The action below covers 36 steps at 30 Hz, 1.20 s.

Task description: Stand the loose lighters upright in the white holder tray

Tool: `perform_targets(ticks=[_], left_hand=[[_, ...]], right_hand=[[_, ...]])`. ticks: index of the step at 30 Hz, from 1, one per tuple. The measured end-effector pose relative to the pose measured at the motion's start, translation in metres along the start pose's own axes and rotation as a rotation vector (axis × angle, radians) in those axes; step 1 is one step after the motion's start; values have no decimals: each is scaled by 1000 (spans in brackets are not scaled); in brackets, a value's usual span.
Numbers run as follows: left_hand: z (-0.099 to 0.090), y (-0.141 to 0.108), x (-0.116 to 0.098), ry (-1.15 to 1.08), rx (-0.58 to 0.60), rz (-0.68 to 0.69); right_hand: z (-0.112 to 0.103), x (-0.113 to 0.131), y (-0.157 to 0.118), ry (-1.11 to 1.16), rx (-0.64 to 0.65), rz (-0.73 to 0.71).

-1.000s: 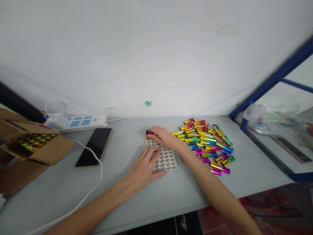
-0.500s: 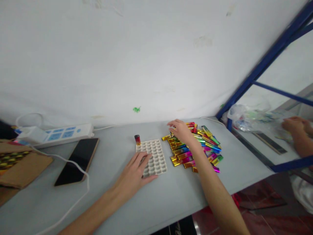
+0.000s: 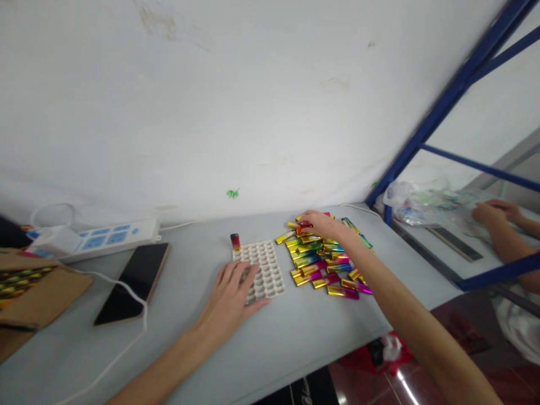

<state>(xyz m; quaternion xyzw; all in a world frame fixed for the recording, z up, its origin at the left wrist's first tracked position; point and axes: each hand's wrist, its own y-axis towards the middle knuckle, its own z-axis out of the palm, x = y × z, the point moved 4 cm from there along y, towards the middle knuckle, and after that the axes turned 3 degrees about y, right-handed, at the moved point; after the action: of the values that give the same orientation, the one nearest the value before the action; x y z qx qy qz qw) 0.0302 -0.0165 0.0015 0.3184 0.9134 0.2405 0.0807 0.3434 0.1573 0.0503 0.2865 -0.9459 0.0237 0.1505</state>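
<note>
My left hand (image 3: 232, 295) lies with its fingers spread over the left part of a pale tray (image 3: 270, 270) with rows of round-edged holes. One lighter (image 3: 235, 242), dark at the top and red to gold below, stands upright at the tray's back left corner. To the right is a heap of shiny lighters (image 3: 310, 261) in gold, green, blue, purple and pink. My right hand (image 3: 323, 224) is at the back of this heap, fingers closed around a red and gold lighter (image 3: 304, 226). Part of the heap is hidden under my right forearm.
To the left are a black phone (image 3: 133, 284), a white power strip (image 3: 113, 236) with a cable, and a cardboard box (image 3: 50, 298). A blue metal frame (image 3: 439, 107) rises at the right. Behind it, another person's hands (image 3: 491, 214) are near plastic bags (image 3: 422, 202).
My right hand has closed on a red and gold lighter and some lighters in the heap have shifted. My left hand stays on the tray. The view has shifted slightly.
</note>
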Motion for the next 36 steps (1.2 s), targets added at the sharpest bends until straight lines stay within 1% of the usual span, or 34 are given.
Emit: perform_targets(ticks=[3,4,6,9,12,14,16,18,21,23,25,27,30,32,36], left_hand=[[1,0,1,-10,6,-16],[2,-1,2,-18,5,-19],[3,-1,1,-34,-2,-19],[0,-1,1,-46,-23,-16],[-7,-1,1,-58,-43,-16],[-12,-3,1,-67,-51,-19],[-16,-5,1,-68,-60,-21],[-18,-7,2,-61,-69,-25],[-20,-9,4,-69,-67,-33],[-22,-9,5,-80,-55,-42],[-23,-9,7,-85,-32,-54],[-25,-9,9,-87,-7,-62],[-25,-9,10,-84,9,-64],[-25,-10,10,-76,14,-61],[-23,-11,11,-81,37,-72]], right_hand=[[-2,-3,-4,28,-26,15],[-4,-4,-6,53,-60,25],[-7,-4,-11,157,-178,46],[-8,4,-17,464,-400,59],[2,23,-15,860,-524,76],[10,40,-8,1110,-549,111],[18,59,1,1320,-538,146],[24,79,8,1465,-495,165],[34,105,14,1594,-438,159],[42,120,14,1644,-395,136],[50,132,13,1653,-320,100],[57,144,11,1624,-252,60],[67,156,9,1575,-212,55],[71,160,8,1489,-250,111],[71,161,4,1208,-453,208]])
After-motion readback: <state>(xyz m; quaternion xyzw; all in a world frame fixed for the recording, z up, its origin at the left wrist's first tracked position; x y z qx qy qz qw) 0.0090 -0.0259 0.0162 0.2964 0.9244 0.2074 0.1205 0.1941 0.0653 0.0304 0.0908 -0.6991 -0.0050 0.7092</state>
